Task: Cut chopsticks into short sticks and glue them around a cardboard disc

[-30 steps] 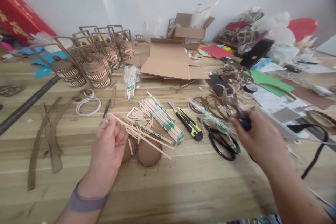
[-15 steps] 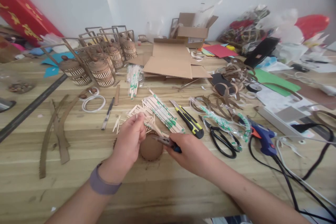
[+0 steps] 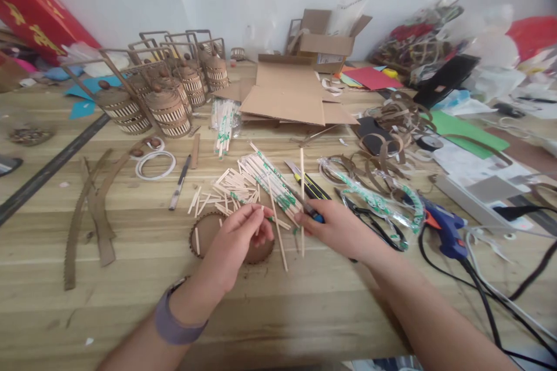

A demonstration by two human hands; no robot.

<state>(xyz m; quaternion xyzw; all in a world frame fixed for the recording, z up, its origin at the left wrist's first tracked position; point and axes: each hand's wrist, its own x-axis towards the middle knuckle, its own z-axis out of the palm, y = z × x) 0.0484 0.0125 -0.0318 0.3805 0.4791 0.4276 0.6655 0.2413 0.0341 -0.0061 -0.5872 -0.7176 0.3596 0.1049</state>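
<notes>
My left hand (image 3: 241,237) is above two round brown cardboard pieces with notched rims, one cardboard disc (image 3: 208,231) on its left and another cardboard disc (image 3: 260,254) partly under its fingers. Thumb and forefinger pinch together, with a small pale stick end between them. My right hand (image 3: 333,226) is closed around pliers (image 3: 314,213) with blue handles; their jaws are partly hidden. Beside the jaws a wooden stick (image 3: 302,185) points away from me, and a second long stick (image 3: 278,226) slants between the hands. Cut stick pieces (image 3: 237,184) are heaped beyond the left hand.
Wrapped chopsticks (image 3: 272,182), a yellow-black utility knife (image 3: 311,185), black scissors (image 3: 374,223) and a blue glue gun (image 3: 444,229) surround the hands. Several small lidded baskets (image 3: 167,110) stand at back left, near flat cardboard (image 3: 287,93). Cardboard strips (image 3: 102,226) lie left; cables run right.
My left hand has moved lower and right, uncovering the stick heap and the left disc. My right hand moved slightly right with the pliers, and two long sticks now show between the hands.
</notes>
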